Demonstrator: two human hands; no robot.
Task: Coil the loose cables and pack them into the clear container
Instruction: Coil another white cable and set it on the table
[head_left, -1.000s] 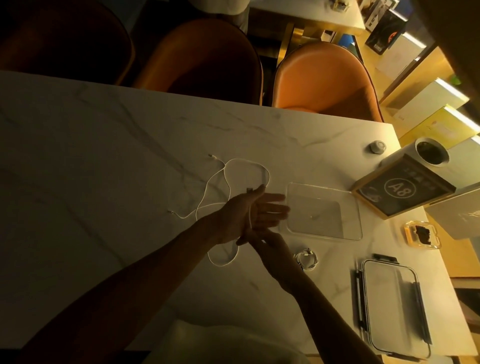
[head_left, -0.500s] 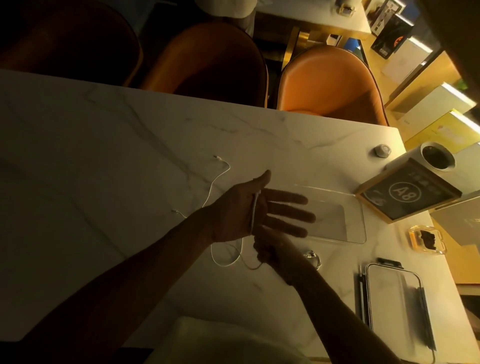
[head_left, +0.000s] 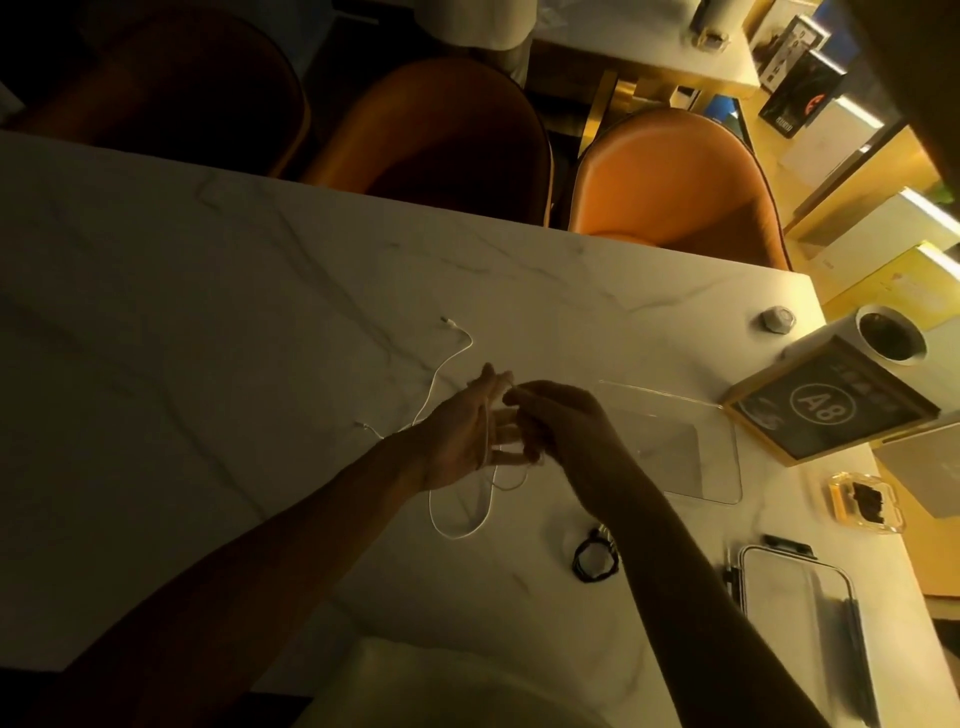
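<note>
On the left of the marble table (head_left: 208, 322) we see the white cable (head_left: 456, 349) trailing loose, one plug end lying far out and a second end nearer the left wrist, with a slack loop hanging onto the table below the hands. The left hand (head_left: 462, 436) is held palm-up with its fingers straight and spread, the cable wrapped across them. Just to its right, the right hand (head_left: 558, 421) meets it, fingers curled in a pinching grip on the cable at the left fingertips. Below the right forearm a small dark coiled cable (head_left: 595, 561) lies on the table. Further right, behind the right hand, sits the clear container (head_left: 675, 447), shallow and apparently holding nothing we can make out. Near the front right edge lies its lid (head_left: 810, 618) with dark clips. At the far right stand a framed sign (head_left: 826, 410) marked A8 and a small amber dish (head_left: 865, 501).
</note>
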